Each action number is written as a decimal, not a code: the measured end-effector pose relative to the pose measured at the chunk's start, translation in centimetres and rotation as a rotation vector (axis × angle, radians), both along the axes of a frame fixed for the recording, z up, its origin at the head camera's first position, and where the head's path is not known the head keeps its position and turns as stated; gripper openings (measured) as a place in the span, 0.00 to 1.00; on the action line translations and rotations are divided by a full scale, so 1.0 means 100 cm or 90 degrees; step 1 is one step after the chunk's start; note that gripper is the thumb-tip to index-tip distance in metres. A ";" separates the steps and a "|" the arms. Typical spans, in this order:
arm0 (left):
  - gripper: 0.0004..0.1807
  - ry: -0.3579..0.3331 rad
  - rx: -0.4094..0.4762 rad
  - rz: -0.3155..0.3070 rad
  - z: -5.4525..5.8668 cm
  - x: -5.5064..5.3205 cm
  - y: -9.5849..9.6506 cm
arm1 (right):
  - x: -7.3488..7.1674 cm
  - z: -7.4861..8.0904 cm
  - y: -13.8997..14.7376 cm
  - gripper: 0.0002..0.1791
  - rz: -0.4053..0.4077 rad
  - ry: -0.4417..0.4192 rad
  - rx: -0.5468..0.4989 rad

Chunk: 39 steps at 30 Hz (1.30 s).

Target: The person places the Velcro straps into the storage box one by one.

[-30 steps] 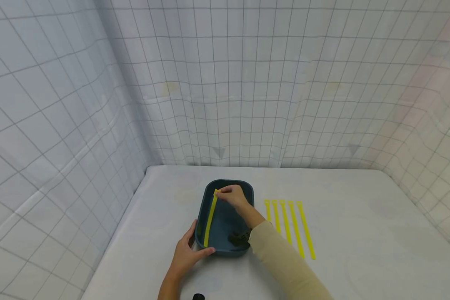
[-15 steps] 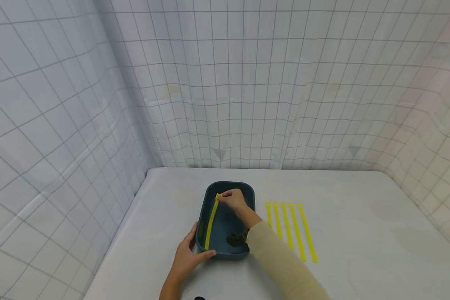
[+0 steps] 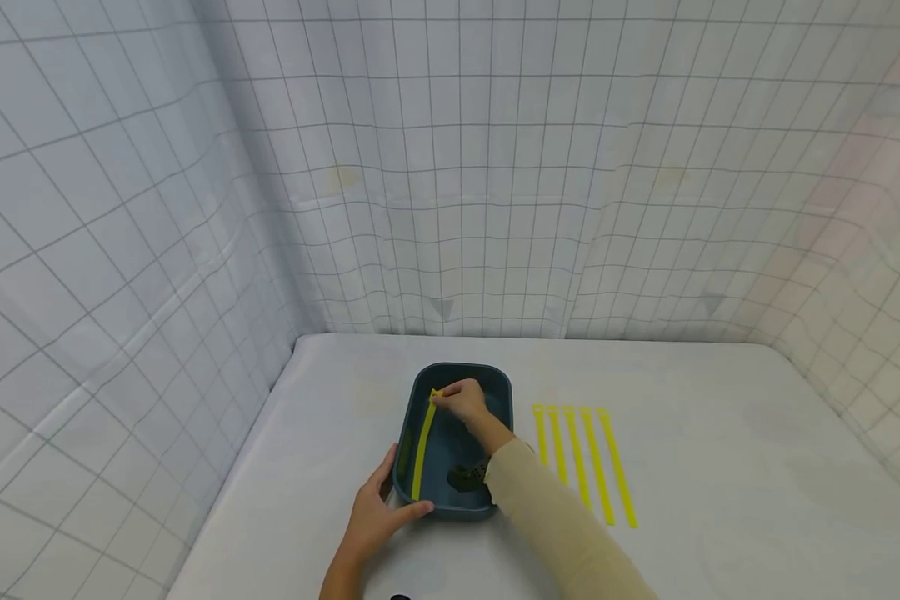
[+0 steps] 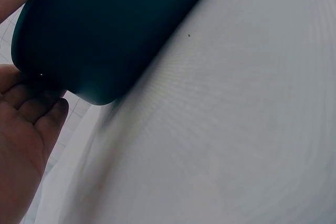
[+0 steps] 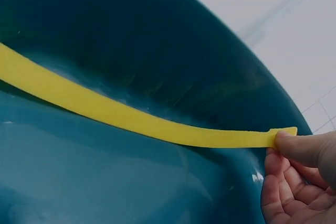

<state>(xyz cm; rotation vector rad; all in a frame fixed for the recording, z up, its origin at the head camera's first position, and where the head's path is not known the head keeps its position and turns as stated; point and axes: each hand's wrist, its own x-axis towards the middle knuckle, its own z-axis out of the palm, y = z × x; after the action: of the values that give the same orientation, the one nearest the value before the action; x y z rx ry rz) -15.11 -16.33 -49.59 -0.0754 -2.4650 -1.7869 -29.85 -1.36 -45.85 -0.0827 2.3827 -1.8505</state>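
Observation:
My left hand [image 3: 371, 517] grips the near left corner of a dark teal basin [image 3: 465, 365], its thumb at the near rim and its fingers along the left side. In the left wrist view, those fingers are partly hidden by the basin wall [image 4: 89, 30]. Inside the basin, my right hand [image 3: 465, 402] pinches the far end of a long yellow strip [image 3: 422, 454] between thumb and fingers. The right wrist view shows the strip [image 5: 121, 114] bowing gently along the basin's side, with a small notch at the pinched end.
Several similar yellow strips [image 3: 596, 467] lie side by side on the white table, right of the basin; the right sleeve [image 3: 562, 525] covers some of them. A dark patch [image 3: 465, 477], possibly a reflection, shows in the basin. A black round object [image 3: 400, 597] sits at the bottom edge.
The pinched end of the strip has come slightly nearer, and the strip bows a little more. The left hand keeps its place on the basin.

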 end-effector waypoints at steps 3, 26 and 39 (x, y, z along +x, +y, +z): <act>0.51 0.003 0.000 -0.003 0.001 0.000 0.000 | -0.001 -0.003 -0.002 0.07 0.006 0.002 0.009; 0.52 -0.011 0.003 0.002 0.000 0.002 0.001 | -0.004 -0.011 -0.005 0.07 -0.004 -0.003 0.062; 0.53 -0.018 0.001 0.007 0.001 0.003 0.001 | -0.006 -0.013 -0.005 0.07 -0.006 0.003 0.119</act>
<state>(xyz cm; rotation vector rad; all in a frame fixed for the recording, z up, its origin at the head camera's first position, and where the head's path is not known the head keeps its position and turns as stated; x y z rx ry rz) -14.81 -16.20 -49.47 -0.0366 -2.4773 -1.7976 -30.46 -1.90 -47.20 -0.0578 2.5493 -1.6231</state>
